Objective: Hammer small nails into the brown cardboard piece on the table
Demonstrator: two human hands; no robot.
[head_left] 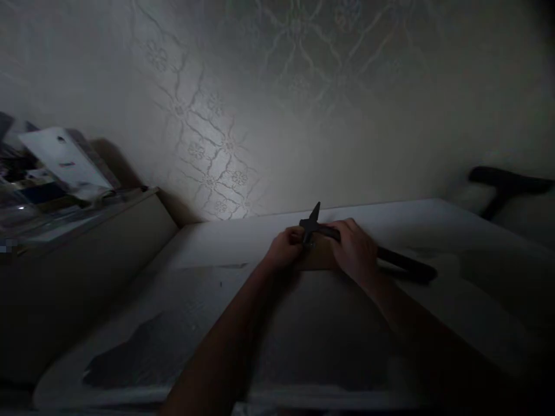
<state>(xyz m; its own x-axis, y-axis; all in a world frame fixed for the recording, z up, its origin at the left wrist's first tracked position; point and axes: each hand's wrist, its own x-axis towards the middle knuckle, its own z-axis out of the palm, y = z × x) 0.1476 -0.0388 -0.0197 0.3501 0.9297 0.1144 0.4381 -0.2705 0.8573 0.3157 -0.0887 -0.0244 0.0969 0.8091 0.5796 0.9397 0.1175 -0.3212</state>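
Note:
My right hand [356, 251] is closed around the handle of a dark hammer [405, 263], gripping it well up toward the head. The handle's end sticks out to the right, behind the hand. The hammer's pointed peen tilts upward, and its other face is down by the fingers of my left hand [284, 248]. Those fingers are pinched together just left of the head; whatever is between them is too small and dark to make out. Beneath both hands lies a small brown board [318, 257], partly covered by them, on a pale table [229, 242].
Patterned wallpaper [208, 150] rises directly behind the table. A cabinet [108, 248] at the left carries a white box [69, 162] and assorted clutter. A dark T-shaped object [505, 185] stands at the right. The light is dim.

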